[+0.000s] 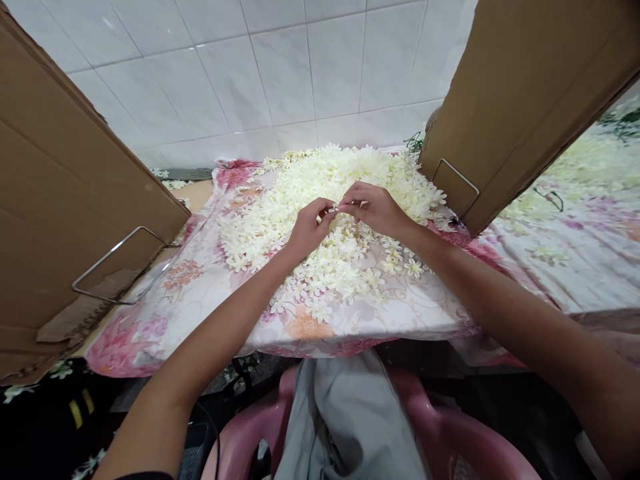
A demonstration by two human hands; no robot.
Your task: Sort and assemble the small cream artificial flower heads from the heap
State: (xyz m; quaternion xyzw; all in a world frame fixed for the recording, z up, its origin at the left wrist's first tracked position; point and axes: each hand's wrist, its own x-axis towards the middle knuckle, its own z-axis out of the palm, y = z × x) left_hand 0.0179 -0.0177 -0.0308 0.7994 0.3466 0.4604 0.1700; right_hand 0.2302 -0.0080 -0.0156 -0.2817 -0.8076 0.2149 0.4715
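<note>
A wide heap of small white flowers [320, 180] covers the middle of the cloth. Over it, my left hand [314, 227] and my right hand [373, 207] meet with their fingertips nearly touching. Both hands are closed in a pinch around a small white flower [334, 208], of which only a little shows between the fingers. Its stem and the exact grip are hidden by the fingertips. Loose flowers [414, 267] lie below my right wrist, and others spread toward the front edge.
Cardboard panels stand left [65, 167] and right [520, 100], each with a bent metal wire [107, 257] near its base. The flower-patterned cloth [190, 320] covers the table up to a white tiled wall [280, 73]. A pink chair [250, 433] is below.
</note>
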